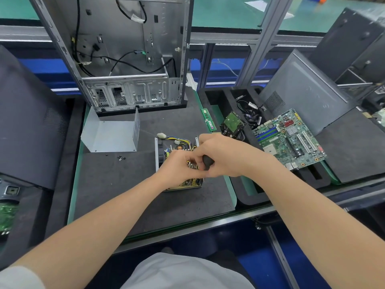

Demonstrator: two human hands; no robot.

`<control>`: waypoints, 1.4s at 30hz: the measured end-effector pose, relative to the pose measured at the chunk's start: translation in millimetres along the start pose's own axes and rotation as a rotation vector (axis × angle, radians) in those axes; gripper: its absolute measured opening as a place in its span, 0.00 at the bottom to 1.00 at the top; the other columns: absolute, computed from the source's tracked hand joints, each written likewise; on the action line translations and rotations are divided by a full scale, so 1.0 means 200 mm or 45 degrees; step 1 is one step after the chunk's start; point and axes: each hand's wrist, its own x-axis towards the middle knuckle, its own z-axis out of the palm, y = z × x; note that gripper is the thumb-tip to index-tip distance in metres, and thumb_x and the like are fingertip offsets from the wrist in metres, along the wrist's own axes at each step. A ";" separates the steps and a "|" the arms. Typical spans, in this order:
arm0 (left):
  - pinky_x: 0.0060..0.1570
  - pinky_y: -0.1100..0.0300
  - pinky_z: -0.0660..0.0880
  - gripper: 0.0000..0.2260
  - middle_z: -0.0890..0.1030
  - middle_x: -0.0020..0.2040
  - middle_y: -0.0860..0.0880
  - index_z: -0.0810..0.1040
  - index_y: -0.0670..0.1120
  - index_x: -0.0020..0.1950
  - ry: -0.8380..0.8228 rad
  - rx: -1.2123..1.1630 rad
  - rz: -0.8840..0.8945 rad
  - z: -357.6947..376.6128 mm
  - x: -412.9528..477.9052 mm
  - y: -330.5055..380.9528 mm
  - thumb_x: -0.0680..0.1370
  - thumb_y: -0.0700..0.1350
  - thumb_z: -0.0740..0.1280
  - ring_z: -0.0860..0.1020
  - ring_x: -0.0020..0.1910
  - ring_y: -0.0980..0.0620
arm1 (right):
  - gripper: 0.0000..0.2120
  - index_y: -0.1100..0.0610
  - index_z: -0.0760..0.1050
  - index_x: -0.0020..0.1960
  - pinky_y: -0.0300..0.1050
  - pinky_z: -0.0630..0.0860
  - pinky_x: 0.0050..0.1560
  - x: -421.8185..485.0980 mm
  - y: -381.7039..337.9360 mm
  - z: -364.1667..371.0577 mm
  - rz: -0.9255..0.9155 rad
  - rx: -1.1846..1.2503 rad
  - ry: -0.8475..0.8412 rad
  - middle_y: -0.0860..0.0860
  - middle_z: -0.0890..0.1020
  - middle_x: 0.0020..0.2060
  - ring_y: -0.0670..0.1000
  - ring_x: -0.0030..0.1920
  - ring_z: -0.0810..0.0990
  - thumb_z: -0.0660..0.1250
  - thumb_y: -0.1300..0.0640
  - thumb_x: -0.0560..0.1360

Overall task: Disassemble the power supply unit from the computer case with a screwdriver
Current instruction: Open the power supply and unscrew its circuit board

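Note:
The opened power supply unit (166, 151) lies on the dark mat in the middle, its circuit board and yellow wires exposed. My right hand (220, 155) grips the black handle of a screwdriver (207, 162) over the unit; the shaft is hidden. My left hand (179, 167) rests on the unit's board beside the handle, fingers curled against the parts; what they hold is hidden. The unit's bent grey metal cover (112, 134) lies to the left. The empty computer case (129, 59) stands upright behind.
Loose black screws (120, 157) lie on the mat left of the unit. A RAM stick (208, 122) lies at the mat's right edge. A foam tray (245, 192) to the right holds a hard drive (233, 124), cables and a motherboard (289, 138). Dark side panels (308, 90) lean at right.

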 end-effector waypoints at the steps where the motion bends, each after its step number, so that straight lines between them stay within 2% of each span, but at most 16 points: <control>1: 0.51 0.54 0.77 0.10 0.87 0.42 0.55 0.84 0.58 0.36 0.003 0.000 -0.007 0.00 0.00 0.00 0.69 0.46 0.83 0.83 0.45 0.52 | 0.06 0.50 0.80 0.44 0.53 0.79 0.51 0.00 0.00 0.00 -0.013 -0.019 0.004 0.42 0.67 0.42 0.50 0.44 0.76 0.76 0.57 0.70; 4: 0.47 0.55 0.77 0.17 0.86 0.40 0.60 0.81 0.67 0.35 0.032 0.006 -0.007 0.00 0.01 0.00 0.69 0.44 0.81 0.82 0.42 0.58 | 0.10 0.51 0.73 0.48 0.51 0.77 0.44 -0.02 -0.02 0.03 0.075 -0.144 0.114 0.44 0.65 0.39 0.54 0.46 0.78 0.70 0.47 0.73; 7: 0.48 0.53 0.79 0.10 0.87 0.42 0.59 0.87 0.60 0.43 -0.019 -0.042 -0.003 0.01 0.00 0.01 0.69 0.45 0.78 0.80 0.43 0.60 | 0.19 0.52 0.69 0.51 0.49 0.67 0.36 -0.01 -0.08 0.08 0.374 -0.371 0.324 0.49 0.67 0.37 0.59 0.40 0.76 0.60 0.36 0.79; 10: 0.55 0.58 0.78 0.09 0.87 0.44 0.61 0.86 0.66 0.45 -0.011 -0.059 0.042 0.01 -0.01 0.03 0.66 0.58 0.78 0.84 0.48 0.60 | 0.16 0.56 0.74 0.58 0.49 0.68 0.38 0.02 -0.11 0.09 0.483 -0.379 0.296 0.55 0.76 0.45 0.62 0.46 0.81 0.58 0.44 0.83; 12: 0.56 0.55 0.78 0.14 0.87 0.44 0.58 0.85 0.64 0.48 -0.005 -0.036 0.002 0.01 0.00 0.02 0.64 0.62 0.76 0.84 0.49 0.53 | 0.12 0.55 0.74 0.59 0.49 0.71 0.40 0.02 -0.10 0.07 0.409 -0.249 0.248 0.54 0.72 0.44 0.63 0.47 0.80 0.61 0.49 0.82; 14: 0.51 0.58 0.78 0.12 0.87 0.44 0.59 0.84 0.66 0.47 0.001 -0.027 0.012 0.00 0.01 0.00 0.65 0.61 0.77 0.83 0.48 0.54 | 0.07 0.53 0.73 0.56 0.50 0.74 0.41 0.00 -0.09 0.04 0.299 -0.134 0.191 0.51 0.70 0.43 0.61 0.47 0.79 0.63 0.53 0.79; 16: 0.43 0.67 0.74 0.08 0.85 0.42 0.65 0.82 0.70 0.40 0.015 -0.009 0.040 -0.01 0.00 0.01 0.66 0.58 0.77 0.82 0.45 0.63 | 0.03 0.51 0.73 0.49 0.50 0.76 0.43 -0.01 -0.08 0.03 0.190 -0.063 0.133 0.49 0.70 0.44 0.55 0.44 0.77 0.66 0.57 0.76; 19: 0.44 0.72 0.72 0.05 0.83 0.39 0.67 0.81 0.67 0.36 0.008 -0.020 0.063 -0.01 0.00 0.03 0.65 0.59 0.76 0.81 0.41 0.65 | 0.07 0.50 0.75 0.41 0.46 0.73 0.43 -0.02 -0.06 0.04 0.100 -0.063 0.107 0.46 0.68 0.43 0.49 0.40 0.70 0.71 0.60 0.73; 22: 0.44 0.71 0.73 0.04 0.84 0.39 0.65 0.81 0.67 0.35 0.006 -0.005 0.049 0.00 0.00 0.02 0.64 0.61 0.75 0.82 0.41 0.62 | 0.07 0.50 0.75 0.43 0.49 0.76 0.43 -0.01 -0.06 0.04 0.104 -0.086 0.105 0.47 0.69 0.45 0.50 0.42 0.70 0.71 0.60 0.72; 25: 0.42 0.69 0.73 0.05 0.84 0.40 0.64 0.81 0.69 0.37 0.014 -0.024 0.003 0.00 0.01 0.01 0.64 0.57 0.72 0.81 0.41 0.62 | 0.12 0.50 0.65 0.47 0.49 0.72 0.37 -0.02 -0.08 0.05 0.172 -0.210 0.216 0.48 0.68 0.43 0.56 0.43 0.76 0.68 0.49 0.74; 28: 0.37 0.62 0.70 0.07 0.82 0.36 0.59 0.82 0.61 0.39 -0.015 0.021 0.002 0.00 0.02 0.00 0.64 0.57 0.67 0.72 0.34 0.60 | 0.21 0.53 0.62 0.47 0.47 0.59 0.33 -0.02 -0.12 0.08 0.414 -0.459 0.412 0.49 0.65 0.35 0.59 0.38 0.76 0.60 0.35 0.78; 31: 0.37 0.56 0.71 0.08 0.81 0.34 0.59 0.83 0.57 0.39 -0.009 0.004 0.004 0.00 0.02 0.00 0.65 0.58 0.72 0.72 0.35 0.60 | 0.25 0.54 0.66 0.47 0.49 0.64 0.37 0.00 -0.13 0.09 0.589 -0.275 0.366 0.51 0.68 0.39 0.58 0.39 0.70 0.57 0.31 0.80; 34: 0.45 0.53 0.76 0.10 0.85 0.39 0.57 0.85 0.60 0.44 -0.029 -0.009 -0.007 -0.01 0.01 0.01 0.66 0.60 0.77 0.78 0.40 0.59 | 0.19 0.55 0.71 0.52 0.50 0.70 0.41 0.01 -0.11 0.07 0.549 -0.093 0.305 0.55 0.74 0.45 0.61 0.45 0.77 0.62 0.39 0.81; 37: 0.45 0.62 0.73 0.09 0.85 0.41 0.62 0.81 0.70 0.43 -0.051 -0.019 0.004 -0.03 0.00 0.02 0.65 0.61 0.77 0.79 0.40 0.65 | 0.08 0.54 0.72 0.52 0.50 0.76 0.41 -0.01 -0.10 0.06 0.441 0.025 0.315 0.53 0.77 0.44 0.61 0.44 0.79 0.66 0.50 0.78; 40: 0.47 0.59 0.75 0.09 0.85 0.43 0.63 0.82 0.69 0.42 -0.053 -0.007 -0.020 -0.03 0.00 0.02 0.65 0.62 0.77 0.81 0.43 0.65 | 0.06 0.54 0.76 0.50 0.51 0.79 0.42 -0.03 -0.09 0.05 0.339 0.142 0.242 0.51 0.78 0.42 0.59 0.45 0.79 0.69 0.57 0.74; 42: 0.47 0.61 0.75 0.07 0.85 0.42 0.63 0.81 0.68 0.40 -0.056 -0.005 -0.007 -0.03 -0.01 0.02 0.65 0.61 0.77 0.80 0.43 0.65 | 0.05 0.54 0.77 0.47 0.51 0.79 0.45 -0.03 -0.09 0.05 0.289 0.157 0.217 0.50 0.74 0.43 0.58 0.46 0.78 0.71 0.58 0.72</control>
